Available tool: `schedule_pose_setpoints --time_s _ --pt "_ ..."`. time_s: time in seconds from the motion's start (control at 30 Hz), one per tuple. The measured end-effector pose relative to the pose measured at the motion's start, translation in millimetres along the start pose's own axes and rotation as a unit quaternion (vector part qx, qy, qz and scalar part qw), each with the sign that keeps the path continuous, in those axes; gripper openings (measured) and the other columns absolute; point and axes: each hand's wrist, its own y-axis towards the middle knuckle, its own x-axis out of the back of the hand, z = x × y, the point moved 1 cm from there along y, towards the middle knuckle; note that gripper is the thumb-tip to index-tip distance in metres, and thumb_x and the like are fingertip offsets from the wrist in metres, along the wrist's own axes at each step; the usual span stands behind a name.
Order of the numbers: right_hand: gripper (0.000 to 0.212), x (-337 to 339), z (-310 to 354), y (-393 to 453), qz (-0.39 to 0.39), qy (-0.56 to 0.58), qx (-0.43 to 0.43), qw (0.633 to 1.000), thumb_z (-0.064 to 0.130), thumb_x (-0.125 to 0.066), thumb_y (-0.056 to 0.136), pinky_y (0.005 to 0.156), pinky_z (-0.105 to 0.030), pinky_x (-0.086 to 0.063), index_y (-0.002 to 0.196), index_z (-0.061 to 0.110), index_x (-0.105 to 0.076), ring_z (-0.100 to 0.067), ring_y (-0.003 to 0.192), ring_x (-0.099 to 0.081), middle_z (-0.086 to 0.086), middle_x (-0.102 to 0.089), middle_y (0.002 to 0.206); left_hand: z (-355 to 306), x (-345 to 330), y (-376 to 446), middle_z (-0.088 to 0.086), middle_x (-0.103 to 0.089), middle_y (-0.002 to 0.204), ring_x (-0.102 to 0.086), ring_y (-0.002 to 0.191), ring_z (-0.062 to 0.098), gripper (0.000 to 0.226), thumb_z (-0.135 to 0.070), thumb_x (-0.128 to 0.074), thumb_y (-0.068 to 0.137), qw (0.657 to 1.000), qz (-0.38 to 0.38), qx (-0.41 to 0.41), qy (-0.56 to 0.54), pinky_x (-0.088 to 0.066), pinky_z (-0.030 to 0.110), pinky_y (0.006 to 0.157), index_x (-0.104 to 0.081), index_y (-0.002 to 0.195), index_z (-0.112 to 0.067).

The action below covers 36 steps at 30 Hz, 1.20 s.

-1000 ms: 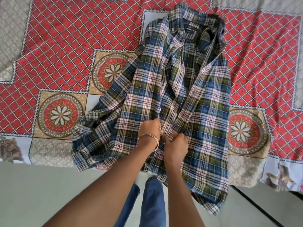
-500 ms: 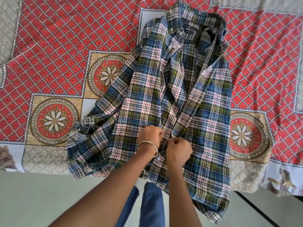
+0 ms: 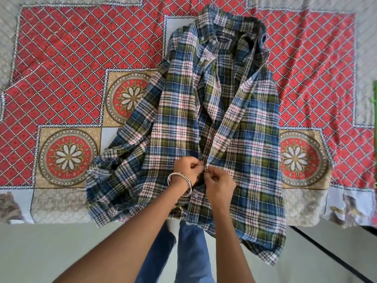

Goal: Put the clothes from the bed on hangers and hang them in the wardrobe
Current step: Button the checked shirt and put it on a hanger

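- The bed, under a red patterned cover, fills the far scene.
- The plaid shirt lies mid-bed, hem over the near edge; it looks light and limp, best lifted by collar or shoulders.
- The left hand and right hand pinch its front placket.

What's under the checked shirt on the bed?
The blue, green and white plaid cotton shirt lies on a red diamond-patterned bedsheet with flower circles. Its lower hem hangs past the bed's edge. Anything hidden beneath the cloth cannot be seen.
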Motion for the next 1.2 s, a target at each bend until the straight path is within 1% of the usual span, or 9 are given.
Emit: schedule_pose_setpoints --time_s 0.13,0.37,0.57,0.7,0.8,0.87,0.97,1.1,1.2 --pt "0.013 2 -3 -5 0.005 0.052 0.004 0.999 0.009 -0.069 0.085 0.066 -0.025 -0.05 0.096 0.014 -0.074 -0.008 0.066 -0.059 0.008 -0.065 0.072 5 1 2 0.001 -0.064 0.07 -0.059 0.063 0.016 0.007 -0.014 -0.064 0.089 0.999 0.053 0.012 -0.005 -0.055 0.034 0.065 -0.069 0.085 -0.01" --pt "0.016 3 -13 22 0.135 0.055 -0.04 0.988 0.017 -0.068 0.088 0.07 -0.04 -0.06 0.102 0.012 -0.075 -0.018 0.072 -0.07 0.0 -0.073 0.079 4 1 4 0.003 -0.061 0.068 -0.058 0.059 0.015 0.013 -0.007 -0.061 0.091 0.991 0.064 0.078 -0.083 -0.056 0.036 0.063 -0.064 0.079 -0.011" --pt "0.016 27 -11 38 0.258 0.185 -0.104 0.943 0.009 -0.057 0.095 0.066 -0.03 -0.059 0.089 0.01 -0.072 -0.023 0.072 -0.072 -0.014 -0.074 0.082 -2 -2 2 0.004 -0.067 0.072 -0.063 0.059 0.013 0.007 -0.006 -0.067 0.086 0.993 0.012 0.1 -0.062 -0.056 0.024 0.056 -0.068 0.082 -0.011" --pt "0.008 23 -9 51 0.286 0.162 -0.153 0.932 0.001 -0.065 0.089 0.067 -0.036 -0.06 0.083 0.002 -0.07 -0.027 0.07 -0.072 -0.015 -0.073 0.076 -4 -1 3 0.002 -0.069 0.077 -0.062 0.067 0.012 0.01 -0.016 -0.066 0.088 0.996 0.012 0.086 -0.016 -0.052 0.02 0.062 -0.072 0.089 -0.009" --pt "0.004 22 -9 55 0.29 0.137 -0.168 0.932 -0.002 -0.068 0.086 0.062 -0.033 -0.06 0.082 0.0 -0.069 -0.024 0.066 -0.072 -0.015 -0.073 0.074 -11 0 1 -0.005 -0.066 0.07 -0.056 0.062 0.002 0.024 -0.034 -0.069 0.085 0.997 0.009 0.081 0.015 -0.04 0.007 0.054 -0.074 0.085 -0.01" --pt "0.004 19 -8 54 0.273 0.131 -0.159 0.94 -0.001 -0.068 0.086 0.061 -0.033 -0.06 0.083 0.002 -0.068 -0.024 0.064 -0.072 -0.016 -0.072 0.074 -17 -3 2 -0.005 -0.065 0.071 -0.055 0.062 0.003 0.028 -0.04 -0.074 0.079 0.995 -0.002 0.083 0.047 -0.038 0.008 0.052 -0.07 0.079 -0.012" --pt "0.01 17 -6 46 0.242 0.12 -0.123 0.955 0.007 -0.072 0.085 0.061 -0.035 -0.06 0.076 0.005 -0.068 -0.023 0.062 -0.072 -0.012 -0.071 0.07 -23 -6 4 -0.003 -0.063 0.075 -0.055 0.069 0.008 0.02 -0.031 -0.071 0.084 0.992 -0.033 0.084 0.09 -0.035 0.011 0.058 -0.067 0.082 -0.011" --pt "0.012 23 -3 46 0.251 0.132 -0.119 0.951 0.006 -0.073 0.084 0.063 -0.036 -0.061 0.073 0.006 -0.069 -0.023 0.062 -0.071 -0.009 -0.072 0.067 -27 -9 5 -0.007 -0.057 0.071 -0.051 0.062 -0.002 0.007 -0.014 -0.069 0.086 0.992 -0.038 0.108 0.046 -0.038 0.003 0.053 -0.063 0.084 -0.01" --pt "0.013 29 -6 54 0.296 0.142 -0.129 0.936 0.002 -0.066 0.088 0.067 -0.038 -0.061 0.075 0.004 -0.066 -0.02 0.062 -0.069 -0.008 -0.069 0.069 -22 -9 4 0.003 -0.068 0.083 -0.065 0.078 0.016 0.013 -0.015 -0.071 0.084 0.99 -0.019 0.139 -0.034 -0.052 0.023 0.072 -0.062 0.093 -0.011"
